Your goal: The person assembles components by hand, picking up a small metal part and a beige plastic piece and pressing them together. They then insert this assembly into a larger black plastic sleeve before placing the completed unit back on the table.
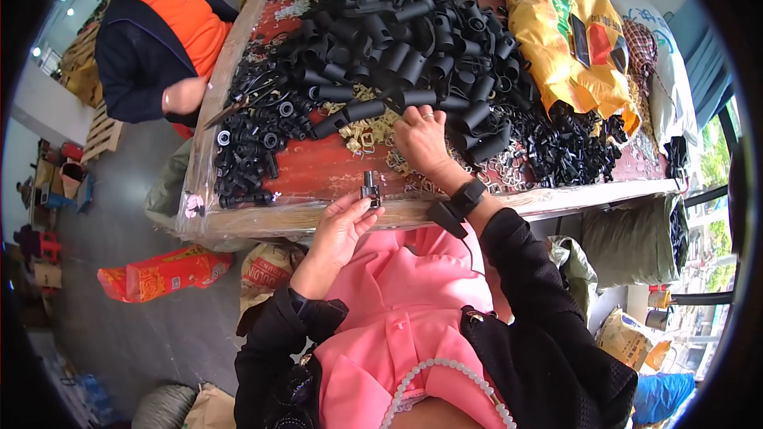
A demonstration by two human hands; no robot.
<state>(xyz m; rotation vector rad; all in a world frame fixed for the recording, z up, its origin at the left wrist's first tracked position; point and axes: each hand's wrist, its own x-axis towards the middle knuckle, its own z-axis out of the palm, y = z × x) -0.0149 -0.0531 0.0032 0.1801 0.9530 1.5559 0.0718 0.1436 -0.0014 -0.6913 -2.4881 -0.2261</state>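
Near the table's front edge, my left hand (337, 232) is closed on a small black plastic part (369, 188), held upright between thumb and fingers. Farther forward, my right hand (423, 139) reaches to the near side of the pile with its fingers curled against a black plastic tube (418, 98). Its fingertips are partly hidden, but they appear to grip the tube's near edge. Around that hand lie many more black tubes (395, 56) and small metal rings and buckles (494, 173). Pale yellowish metal pieces (367, 137) lie between my hands.
Small black fittings (262, 139) cover the table's left side; black clips (576, 143) are heaped at the right. A yellow sack (556, 24) leans at the back right, with a phone (580, 40) on it. A co-worker in an orange shirt (179, 20) stands at the left edge.
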